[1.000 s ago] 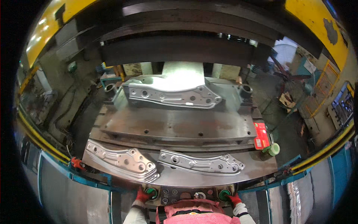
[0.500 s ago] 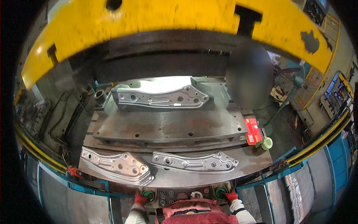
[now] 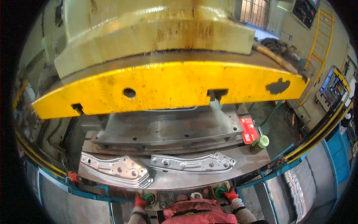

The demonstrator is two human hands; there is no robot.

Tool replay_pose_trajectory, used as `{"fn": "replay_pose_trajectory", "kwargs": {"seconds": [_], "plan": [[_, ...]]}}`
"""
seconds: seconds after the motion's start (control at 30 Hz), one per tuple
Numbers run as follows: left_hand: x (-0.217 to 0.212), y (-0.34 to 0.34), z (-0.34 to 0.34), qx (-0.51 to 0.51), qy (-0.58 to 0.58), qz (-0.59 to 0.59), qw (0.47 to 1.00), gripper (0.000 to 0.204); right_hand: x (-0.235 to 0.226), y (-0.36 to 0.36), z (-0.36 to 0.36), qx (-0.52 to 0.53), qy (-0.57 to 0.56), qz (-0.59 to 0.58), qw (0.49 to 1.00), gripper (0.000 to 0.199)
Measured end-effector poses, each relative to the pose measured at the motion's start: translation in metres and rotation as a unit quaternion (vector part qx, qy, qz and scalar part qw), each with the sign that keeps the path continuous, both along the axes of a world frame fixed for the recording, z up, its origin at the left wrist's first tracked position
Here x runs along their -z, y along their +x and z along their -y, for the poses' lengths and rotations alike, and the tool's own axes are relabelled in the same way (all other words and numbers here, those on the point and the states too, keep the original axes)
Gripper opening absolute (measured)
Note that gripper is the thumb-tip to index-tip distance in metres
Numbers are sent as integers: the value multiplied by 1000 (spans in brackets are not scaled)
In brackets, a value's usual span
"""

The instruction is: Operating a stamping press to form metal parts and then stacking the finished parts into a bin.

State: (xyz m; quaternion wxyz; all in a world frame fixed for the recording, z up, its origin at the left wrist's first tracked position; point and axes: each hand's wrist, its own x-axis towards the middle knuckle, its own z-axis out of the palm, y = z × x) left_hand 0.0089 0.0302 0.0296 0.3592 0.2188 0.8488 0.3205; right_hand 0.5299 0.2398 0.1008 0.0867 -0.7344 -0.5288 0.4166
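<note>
My left hand (image 3: pixel 140 201), in a red glove, presses on the left green button (image 3: pixel 148 197) of a control panel (image 3: pixel 179 196) at the press's front edge. On the right green button (image 3: pixel 220 192) rests my right hand (image 3: pixel 232 195), also in a red glove. Above them the yellow press ram (image 3: pixel 167 87) has come down onto the grey lower die (image 3: pixel 167 130), hiding the part under it. On the front plate lie a stack of shiny stamped metal brackets (image 3: pixel 117 171) on the left and a single long bracket (image 3: pixel 194 163) on the right.
A red box (image 3: pixel 248 130) and a green tape roll (image 3: pixel 263 141) sit at the die's right end. Blue and yellow guard rails (image 3: pixel 317 138) run along both sides. A stack of metal sheets (image 3: pixel 302 183) stands lower right. A yellow ladder (image 3: pixel 317 48) rises at upper right.
The yellow ram has descended from the top of the view down over the die, covering the bracket that lay on it. Both hands stay on the green buttons.
</note>
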Motion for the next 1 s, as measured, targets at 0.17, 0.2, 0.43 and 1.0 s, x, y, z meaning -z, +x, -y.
{"fn": "replay_pose_trajectory", "kwargs": {"seconds": [0.17, 0.2, 0.43, 1.0], "plan": [[31, -6, 7, 30, 94, 47, 994, 108, 34, 23, 3, -9, 32, -64, 997, 113], [50, -14, 24, 40, 89, 19, 995, 98, 31, 23, -4, 19, 6, -39, 999, 111], [-56, -59, 54, -276, 151, -213, 925, 74, -148, 2, -41, 169, 423, 43, 889, 84], [-434, 11, -379, 302, 203, -655, 662, 56, -195, -191, -121, -581, 286, 157, 746, 107]]}}
